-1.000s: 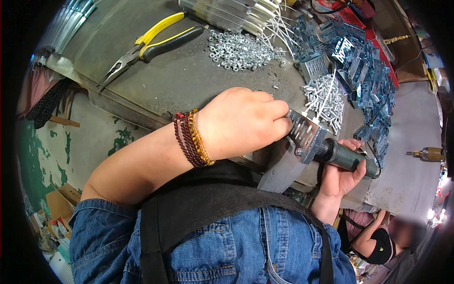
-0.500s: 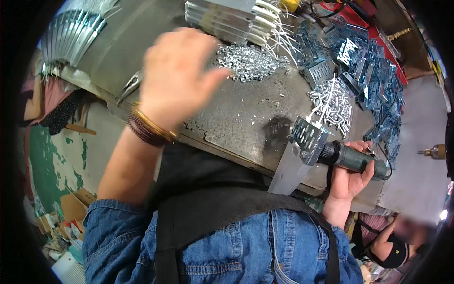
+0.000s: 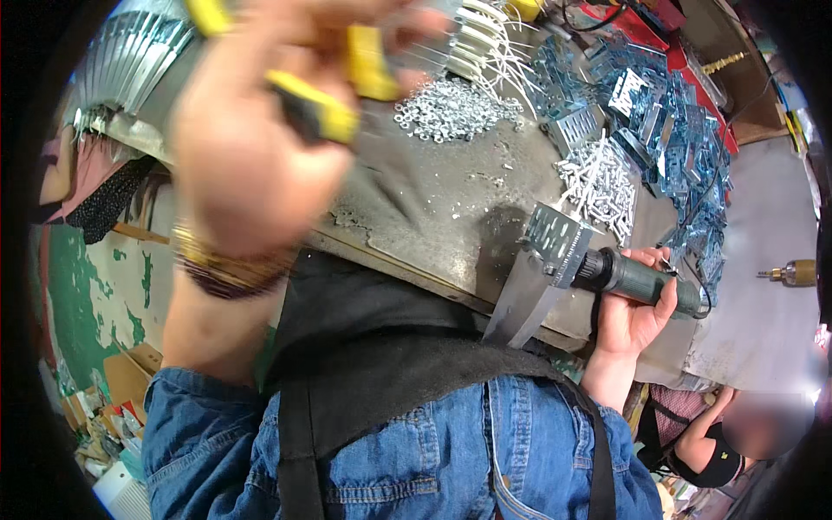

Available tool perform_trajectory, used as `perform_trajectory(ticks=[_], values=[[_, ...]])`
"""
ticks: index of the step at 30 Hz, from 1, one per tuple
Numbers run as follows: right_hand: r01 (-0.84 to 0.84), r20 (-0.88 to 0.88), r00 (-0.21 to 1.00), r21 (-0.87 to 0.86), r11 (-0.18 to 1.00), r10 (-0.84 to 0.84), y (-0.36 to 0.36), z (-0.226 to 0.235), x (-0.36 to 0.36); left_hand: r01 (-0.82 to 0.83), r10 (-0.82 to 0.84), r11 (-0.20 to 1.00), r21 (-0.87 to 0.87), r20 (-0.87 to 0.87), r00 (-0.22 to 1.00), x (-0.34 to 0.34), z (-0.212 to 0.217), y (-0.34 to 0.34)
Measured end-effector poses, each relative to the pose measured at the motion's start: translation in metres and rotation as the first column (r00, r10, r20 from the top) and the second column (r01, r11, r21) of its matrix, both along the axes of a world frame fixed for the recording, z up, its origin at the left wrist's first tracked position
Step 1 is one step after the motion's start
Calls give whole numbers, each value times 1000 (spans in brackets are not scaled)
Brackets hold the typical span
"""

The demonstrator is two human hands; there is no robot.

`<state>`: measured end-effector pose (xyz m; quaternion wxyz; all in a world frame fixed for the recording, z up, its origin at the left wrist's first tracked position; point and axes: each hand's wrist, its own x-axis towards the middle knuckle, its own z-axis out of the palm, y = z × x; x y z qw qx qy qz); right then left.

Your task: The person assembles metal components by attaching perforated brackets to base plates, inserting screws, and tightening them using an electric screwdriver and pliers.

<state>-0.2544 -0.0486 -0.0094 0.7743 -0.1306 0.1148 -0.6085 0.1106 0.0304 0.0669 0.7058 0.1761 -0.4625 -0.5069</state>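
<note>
My left hand [image 3: 247,165], smeared by motion, is raised over the left part of the bench. Its fingers are wrapped round pliers with yellow-and-black handles [image 3: 371,62]; the jaws cannot be made out. My right hand [image 3: 637,321] grips a dark green power screwdriver [image 3: 641,282] lying across the palm. The tool's black nose meets the side of a slotted metal bracket [image 3: 555,236]. This bracket sits at the upper end of a flat grey metal piece [image 3: 520,303], which leans at the bench edge by my apron. White cable ends stick up behind the bracket.
Loose nuts [image 3: 451,110] lie in a heap mid-bench, with screws [image 3: 602,191] piled farther right. Bluish metal brackets [image 3: 685,147] crowd the right side. White-cabled metal pieces [image 3: 472,39] are stacked at the back. More strips [image 3: 139,65] fan out far left. Other people sit nearby.
My left hand, empty before, has taken up the pliers from the bench and moved left and nearer the camera. My right hand holds the screwdriver almost where it was.
</note>
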Motion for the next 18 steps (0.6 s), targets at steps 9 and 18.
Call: perform_trajectory(ticks=[9,18], values=[[33,-89,995,-10,999,-33,1,-1,-3,-449,473,880,-154,348,809,-111,-28,-21],[42,-105,994,105,994,-31,-1,5,-1,-509,483,858,-59,428,764,-121,-11,-28]])
